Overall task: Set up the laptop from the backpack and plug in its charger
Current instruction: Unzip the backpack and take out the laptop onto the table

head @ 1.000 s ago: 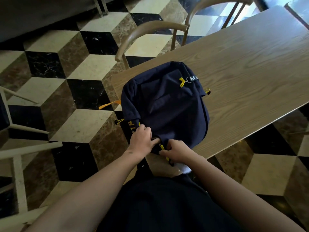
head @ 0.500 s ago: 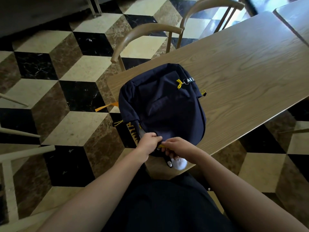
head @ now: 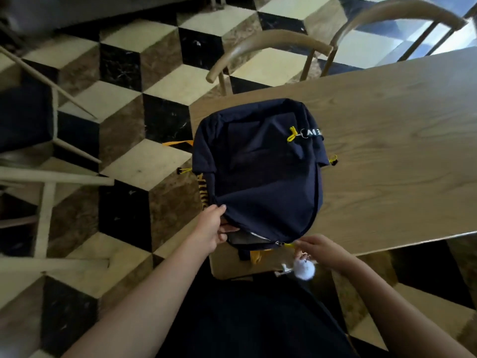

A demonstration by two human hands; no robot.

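On the near corner of the wooden table (head: 387,164) lies a dark blue backpack (head: 260,174), flat on its back, with its top end pointing at the person. Just past the fingers of both hands is the bag's zipper, and it is open a little way on the left side. A grey edge (head: 245,237) shows in the gap, right beside the left fingertips. It is too dark to tell what it is.

The left hand (head: 210,229) holds the bag's cloth at the open edge. Its thumb lies on top of the cloth and its fingers curl in under it, so they pinch the flap.

The right hand (head: 318,250) is at the other end of the gap. Its fingers are close together and pinch the yellow zipper pull (head: 289,245). Just below those fingers hangs a white fluffy ball (head: 304,270) on a small ring.

Further from the fingers, on top of the bag, is a yellow tag (head: 292,134). Well beyond the bag, at the far side of the table, stand two wooden chairs (head: 268,45). Under it all is a floor (head: 144,161) of black, brown and cream tiles.
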